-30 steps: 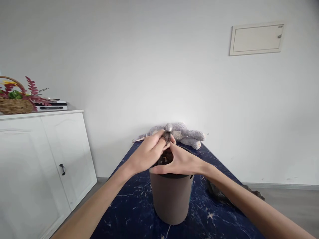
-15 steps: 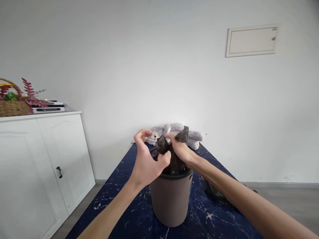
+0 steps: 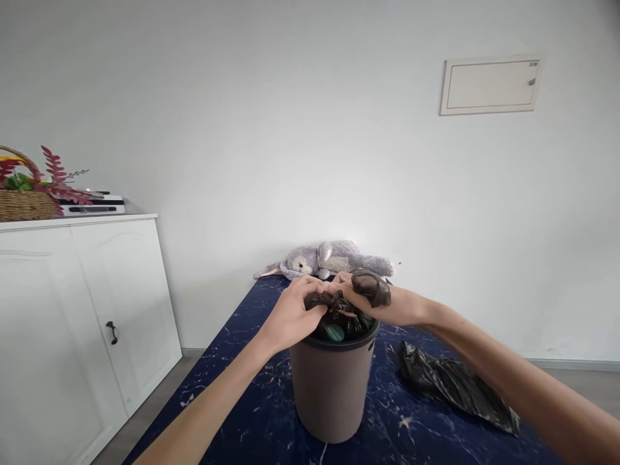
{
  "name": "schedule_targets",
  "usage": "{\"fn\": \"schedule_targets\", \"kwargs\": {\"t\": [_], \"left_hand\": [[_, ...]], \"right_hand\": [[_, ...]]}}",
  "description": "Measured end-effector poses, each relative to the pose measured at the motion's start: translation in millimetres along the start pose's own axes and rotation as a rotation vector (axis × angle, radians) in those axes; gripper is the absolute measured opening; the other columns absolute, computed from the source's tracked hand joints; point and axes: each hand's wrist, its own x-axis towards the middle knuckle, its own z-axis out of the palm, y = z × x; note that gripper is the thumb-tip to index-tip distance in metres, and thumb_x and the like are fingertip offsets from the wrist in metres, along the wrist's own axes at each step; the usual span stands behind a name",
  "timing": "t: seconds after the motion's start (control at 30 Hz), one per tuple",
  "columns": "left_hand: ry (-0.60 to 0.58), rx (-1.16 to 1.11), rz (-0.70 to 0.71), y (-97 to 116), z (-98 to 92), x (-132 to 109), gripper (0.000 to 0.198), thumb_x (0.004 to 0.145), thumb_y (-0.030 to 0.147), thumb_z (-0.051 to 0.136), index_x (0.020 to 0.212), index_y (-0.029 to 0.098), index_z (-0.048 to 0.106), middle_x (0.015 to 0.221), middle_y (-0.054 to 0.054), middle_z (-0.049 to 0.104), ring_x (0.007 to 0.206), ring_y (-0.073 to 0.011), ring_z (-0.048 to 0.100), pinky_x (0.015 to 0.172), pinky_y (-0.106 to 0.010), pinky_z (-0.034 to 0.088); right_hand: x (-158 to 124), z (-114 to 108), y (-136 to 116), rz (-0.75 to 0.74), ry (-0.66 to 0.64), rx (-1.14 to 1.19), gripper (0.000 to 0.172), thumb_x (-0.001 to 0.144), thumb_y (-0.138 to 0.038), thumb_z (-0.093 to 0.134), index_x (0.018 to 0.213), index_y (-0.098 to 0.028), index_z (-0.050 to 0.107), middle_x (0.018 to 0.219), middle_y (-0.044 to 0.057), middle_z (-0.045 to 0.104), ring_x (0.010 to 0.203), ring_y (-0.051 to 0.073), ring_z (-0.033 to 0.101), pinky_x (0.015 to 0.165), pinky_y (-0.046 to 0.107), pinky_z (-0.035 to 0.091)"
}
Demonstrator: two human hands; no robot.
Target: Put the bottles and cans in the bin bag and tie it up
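A grey-brown trash can (image 3: pixel 332 391) with a dark rim stands on a blue marbled table. Gathered at its mouth is a black trash bag (image 3: pixel 356 325), and something green shows among the folds. My left hand (image 3: pixel 296 313) is closed on the bag's left side, thumb and fingers pinching the plastic. Over the bag's right side, my right hand (image 3: pixel 358 298) also grips it, with a loop of the plastic lying across the back of the hand. The fingertips of both hands come close together above the can, partly hidden by the plastic.
On the right of the table (image 3: pixel 242 374) lies another crumpled black bag (image 3: pixel 458 384). A grey plush rabbit (image 3: pixel 334 255) lies along the far edge by the wall. A white cabinet (image 3: pixel 130 290) with a flower basket (image 3: pixel 26 203) stands at left.
My left hand has gone from spread fingers to pinching the bag. Both hands have come together, lower over the can's mouth. The bag on the right is now more visible.
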Motion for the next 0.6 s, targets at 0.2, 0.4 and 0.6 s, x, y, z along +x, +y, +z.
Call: {"fn": "schedule_targets", "kwargs": {"t": [0.2, 0.4, 0.6], "left_hand": [[-0.072, -0.03, -0.045, -0.3, -6.6, -2.2, 0.012, 0.09, 0.019, 0.056, 0.083, 0.025, 0.065, 0.092, -0.004, 0.07, 0.091, -0.0273, 0.065, 0.077, -0.036, 0.045], [-0.086, -0.162, -0.083, 3.2, -9.6, -2.2, 0.013, 0.092, 0.021, 0.053, 0.088, 0.025, 0.064, 0.091, -0.003, 0.071, 0.078, -0.0226, 0.063, 0.066, -0.031, 0.041], [-0.109, -0.161, -0.087, 3.4, -10.4, -3.8, 0.014, 0.099, 0.034, 0.057, 0.093, 0.024, 0.066, 0.097, -0.003, 0.071, 0.095, -0.0256, 0.068, 0.079, -0.032, 0.049]], "right_hand": [[-13.6, -9.8, 14.2, -0.096, -0.114, -0.312, 0.033, 0.11, -0.038, 0.045, 0.081, -0.025, 0.054, 0.08, -0.001, 0.055, 0.075, 0.018, 0.051, 0.072, 0.035, 0.045], [-19.1, 1.2, 40.9, -0.326, 0.184, -0.987, 0.053, 0.079, 0.008, 0.044, 0.118, -0.022, 0.064, 0.106, 0.006, 0.072, 0.087, 0.024, 0.063, 0.077, 0.038, 0.046], [-13.1, 15.6, 48.5, -0.365, 0.417, -1.138, 0.057, 0.082, 0.01, 0.045, 0.125, -0.021, 0.064, 0.121, 0.007, 0.076, 0.092, 0.024, 0.069, 0.074, 0.036, 0.049]]}}
